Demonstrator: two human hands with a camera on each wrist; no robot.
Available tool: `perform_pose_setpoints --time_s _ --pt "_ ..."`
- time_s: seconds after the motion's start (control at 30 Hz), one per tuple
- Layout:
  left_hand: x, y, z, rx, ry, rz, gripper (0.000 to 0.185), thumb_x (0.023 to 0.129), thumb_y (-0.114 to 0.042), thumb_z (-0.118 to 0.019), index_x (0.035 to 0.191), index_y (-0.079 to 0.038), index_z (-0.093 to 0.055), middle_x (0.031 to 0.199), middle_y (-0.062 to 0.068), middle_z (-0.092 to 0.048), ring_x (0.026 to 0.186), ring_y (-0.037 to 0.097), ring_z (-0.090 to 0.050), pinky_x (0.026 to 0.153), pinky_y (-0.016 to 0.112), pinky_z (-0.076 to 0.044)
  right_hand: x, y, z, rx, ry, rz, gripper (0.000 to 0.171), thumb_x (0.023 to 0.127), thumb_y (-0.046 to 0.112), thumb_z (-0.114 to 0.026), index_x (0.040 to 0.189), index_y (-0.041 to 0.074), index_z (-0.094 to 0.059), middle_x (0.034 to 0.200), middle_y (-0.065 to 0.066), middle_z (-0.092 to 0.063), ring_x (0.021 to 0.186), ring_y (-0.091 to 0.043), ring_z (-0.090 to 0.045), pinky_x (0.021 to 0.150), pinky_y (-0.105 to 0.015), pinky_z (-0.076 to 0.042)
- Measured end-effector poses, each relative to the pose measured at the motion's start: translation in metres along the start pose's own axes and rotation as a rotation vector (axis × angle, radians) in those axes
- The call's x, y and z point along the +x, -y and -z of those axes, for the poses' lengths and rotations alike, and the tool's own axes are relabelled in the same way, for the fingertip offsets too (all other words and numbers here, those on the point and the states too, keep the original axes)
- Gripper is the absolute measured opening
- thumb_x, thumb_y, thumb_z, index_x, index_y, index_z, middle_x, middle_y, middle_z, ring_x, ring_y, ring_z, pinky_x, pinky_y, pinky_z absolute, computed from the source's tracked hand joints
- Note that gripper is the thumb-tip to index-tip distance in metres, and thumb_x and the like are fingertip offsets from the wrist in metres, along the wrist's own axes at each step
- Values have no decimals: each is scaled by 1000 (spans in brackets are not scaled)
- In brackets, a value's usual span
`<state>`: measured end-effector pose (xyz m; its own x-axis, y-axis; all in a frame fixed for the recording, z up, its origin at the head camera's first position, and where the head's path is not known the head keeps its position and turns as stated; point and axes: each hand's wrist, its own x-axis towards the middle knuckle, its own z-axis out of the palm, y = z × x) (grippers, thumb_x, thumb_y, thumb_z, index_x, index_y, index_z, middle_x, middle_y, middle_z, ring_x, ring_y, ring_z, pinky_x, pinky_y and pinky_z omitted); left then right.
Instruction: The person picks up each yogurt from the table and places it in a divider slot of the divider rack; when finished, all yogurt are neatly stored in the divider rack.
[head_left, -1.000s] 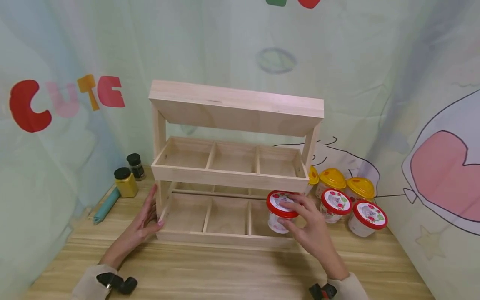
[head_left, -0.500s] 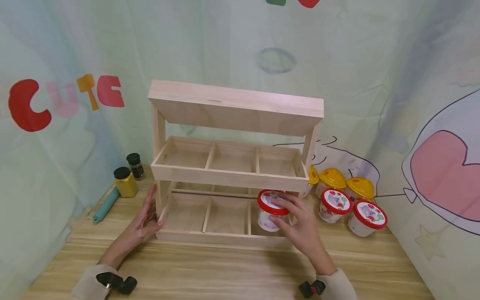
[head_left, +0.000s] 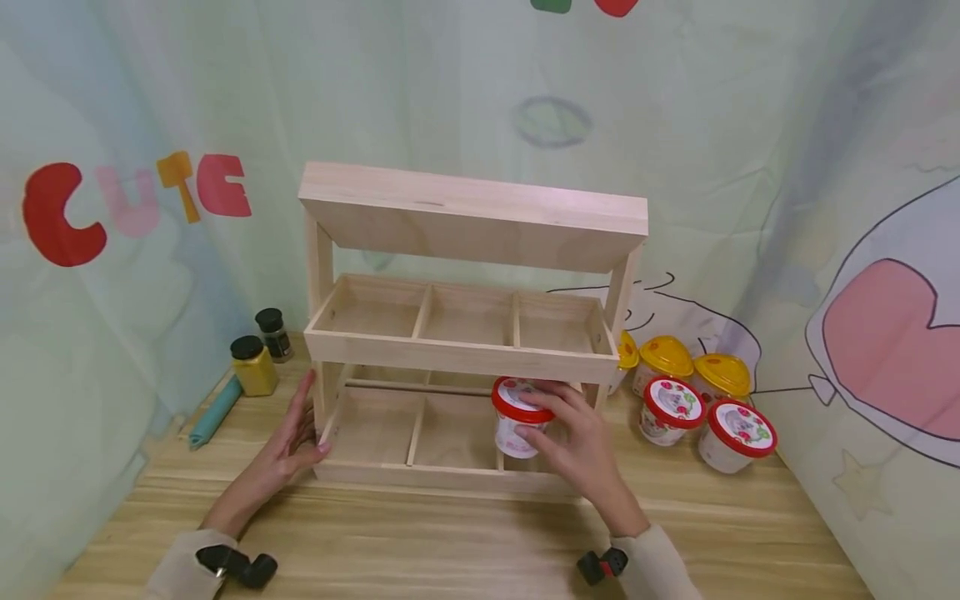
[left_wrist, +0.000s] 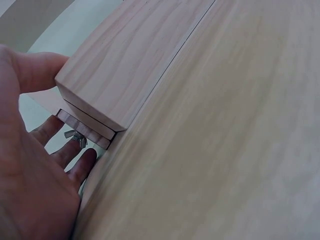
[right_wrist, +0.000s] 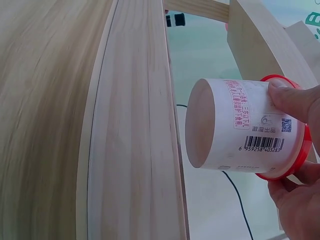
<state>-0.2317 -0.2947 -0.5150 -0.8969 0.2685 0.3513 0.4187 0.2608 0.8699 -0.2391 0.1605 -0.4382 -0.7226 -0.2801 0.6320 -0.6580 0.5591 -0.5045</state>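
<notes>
**A tub held inside the wooden rack**

The right hand point(head_left: 581, 446) grips a small white tub with a red lid point(head_left: 516, 418). The fingers curl over the lid from above and the thumb sits at the side. In the right wrist view the tub point(right_wrist: 240, 131) shows a white wall with a barcode, and its bare bottom faces the camera — it touches nothing there. The tub is held upright in the bottom level of the wooden rack point(head_left: 465, 333), just above the low divider between the middle and right boxes. It sits under the front edge of the middle tray.

The left hand point(head_left: 288, 442) lies flat against the left side of the rack, at the bottom front corner. Its fingers are straight and loose, and it grasps nothing. The left wrist view shows the fingers point(left_wrist: 60, 150) beside the corner of the rack, with the thumb on the outer face.

The rack stands on a wooden table point(head_left: 450, 542). To its right are two more red-lid tubs point(head_left: 705, 421), and behind them some tubs with yellow lids point(head_left: 682, 358). To the left of the rack stand a yellow jar with a black cap point(head_left: 252, 365) and a darker jar point(head_left: 272, 333) — near them lies a teal stick point(head_left: 213, 412). A pale curtain with the letters CUTE point(head_left: 135, 204) hangs behind.
</notes>
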Motion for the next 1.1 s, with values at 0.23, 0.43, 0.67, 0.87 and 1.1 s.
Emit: perform_pose_setpoints --time_s 0.23,0.43,0.67,0.87,1.1 --pt "1 0 -1 6 -4 13 110 98 0 -66 174 -30 9 174 38 -4 139 -21 -29 105 2 -30 5 5 -10 37 17 -7 42 85 17 -92 125 21 -79 144 -7 -70 130 -30 -67 100 -48 -60" --pt "1 -1 0 16 -3 37 110 99 -2 -66 173 -32 10 175 36 -5 138 -20 -28 105 2 -30 6 7 -17 54 -12 39 40 85 15 -92 123 17 -80 140 -12 -73 123 -33 -70 95 -46 -61" --pt "-1 0 0 0 -5 4 111 98 2 -65 174 -30 10 172 40 -5 140 -18 -31 105 2 -31 9 9 -24 96 3 13 40 86 16 -91 124 17 -79 140 -10 -73 123 -30 -70 96 -42 -62" --pt "1 2 -2 -21 -3 -67 112 96 9 -64 174 -24 10 166 47 -8 141 -17 -36 106 2 -33 11 12 -34 109 6 0 39 86 19 -91 123 18 -79 140 -10 -73 123 -31 -71 94 -43 -63" --pt "0 0 -2 -21 -6 -45 113 96 6 -66 174 -25 9 169 44 -8 138 -18 -36 104 2 -34 17 18 -45 145 15 -4 38 88 21 -90 124 19 -79 139 -9 -73 124 -29 -71 94 -41 -63"
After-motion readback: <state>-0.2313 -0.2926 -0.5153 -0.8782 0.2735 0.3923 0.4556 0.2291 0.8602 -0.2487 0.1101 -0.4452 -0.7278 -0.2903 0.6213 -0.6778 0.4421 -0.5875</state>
